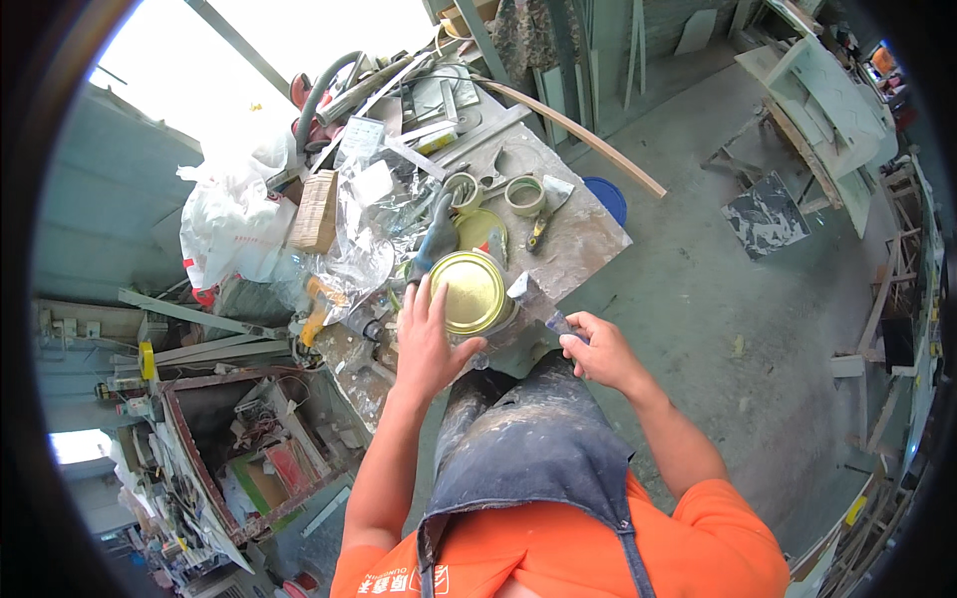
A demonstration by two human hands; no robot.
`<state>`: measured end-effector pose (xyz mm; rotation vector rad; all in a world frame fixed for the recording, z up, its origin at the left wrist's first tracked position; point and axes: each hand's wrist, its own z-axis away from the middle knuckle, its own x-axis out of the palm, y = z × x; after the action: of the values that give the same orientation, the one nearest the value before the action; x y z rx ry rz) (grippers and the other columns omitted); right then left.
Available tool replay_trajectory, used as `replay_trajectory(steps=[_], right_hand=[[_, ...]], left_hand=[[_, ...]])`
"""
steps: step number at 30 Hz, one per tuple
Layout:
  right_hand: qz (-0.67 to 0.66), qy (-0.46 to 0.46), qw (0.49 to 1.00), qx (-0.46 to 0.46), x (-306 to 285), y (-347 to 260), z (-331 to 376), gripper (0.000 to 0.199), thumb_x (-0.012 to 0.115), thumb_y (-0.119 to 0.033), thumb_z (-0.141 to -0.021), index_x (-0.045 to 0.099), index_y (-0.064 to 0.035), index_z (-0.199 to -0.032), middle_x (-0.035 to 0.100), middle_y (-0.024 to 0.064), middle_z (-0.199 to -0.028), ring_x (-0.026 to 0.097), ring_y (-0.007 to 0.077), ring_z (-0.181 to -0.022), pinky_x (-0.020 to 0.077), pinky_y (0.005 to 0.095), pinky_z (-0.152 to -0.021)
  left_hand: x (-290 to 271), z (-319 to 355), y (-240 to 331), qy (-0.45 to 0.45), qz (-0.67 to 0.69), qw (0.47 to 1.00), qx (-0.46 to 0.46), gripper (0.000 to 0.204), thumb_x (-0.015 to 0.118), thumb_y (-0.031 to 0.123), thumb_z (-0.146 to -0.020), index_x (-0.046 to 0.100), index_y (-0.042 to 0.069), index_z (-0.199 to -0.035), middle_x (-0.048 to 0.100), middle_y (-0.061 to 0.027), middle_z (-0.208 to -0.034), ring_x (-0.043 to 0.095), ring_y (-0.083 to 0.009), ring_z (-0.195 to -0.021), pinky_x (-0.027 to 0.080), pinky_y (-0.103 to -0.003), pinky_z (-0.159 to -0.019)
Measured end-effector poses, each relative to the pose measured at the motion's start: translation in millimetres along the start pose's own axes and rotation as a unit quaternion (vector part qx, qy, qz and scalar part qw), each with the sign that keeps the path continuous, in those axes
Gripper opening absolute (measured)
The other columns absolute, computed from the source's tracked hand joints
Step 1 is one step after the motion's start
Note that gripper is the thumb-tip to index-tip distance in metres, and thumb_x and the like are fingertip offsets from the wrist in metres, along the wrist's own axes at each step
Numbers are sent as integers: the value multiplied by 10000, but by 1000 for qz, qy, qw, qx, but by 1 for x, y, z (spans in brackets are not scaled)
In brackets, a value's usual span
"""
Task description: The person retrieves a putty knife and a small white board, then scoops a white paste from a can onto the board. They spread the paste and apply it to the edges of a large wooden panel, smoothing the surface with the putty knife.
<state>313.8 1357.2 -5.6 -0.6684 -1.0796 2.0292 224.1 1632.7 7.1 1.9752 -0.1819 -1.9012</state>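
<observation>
The left hand (427,344), fingers spread, steadies the round tin can (471,292) at the workbench (588,239) edge. Just right of the can, the right hand (596,349) pinches a putty knife (533,299); prying the lid seems next, needing careful leverage.

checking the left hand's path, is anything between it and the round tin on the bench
Nothing visible: the left hand already rests on the near rim of the round tin, its gold lid showing bare. The right hand holds a small flat tool off to the tin's right, apart from it.
</observation>
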Motion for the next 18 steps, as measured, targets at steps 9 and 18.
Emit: replay_trajectory(steps=[9,18], right_hand=[[-32,-58,997,36,-6,13,-25,258,594,-204,-986,667,-3,-1131,652,33,-740,582,83,-501,476,262,-451],[-144,-133,979,60,-21,-7,-49,311,585,-184,-985,685,-10,-1223,682,51,-740,605,100,-519,469,256,-455]], left_hand=[[31,-65,24,-132,-81,986,-65,1290,913,560,-588,255,102,-1598,162,-230,-1669,137,-473,-1534,230,-704,-1146],[-9,-80,-29,-161,412,889,-117,978,742,363,-730,362,27,-1566,392,-169,-1590,355,-272,-1475,256,-379,-1210]])
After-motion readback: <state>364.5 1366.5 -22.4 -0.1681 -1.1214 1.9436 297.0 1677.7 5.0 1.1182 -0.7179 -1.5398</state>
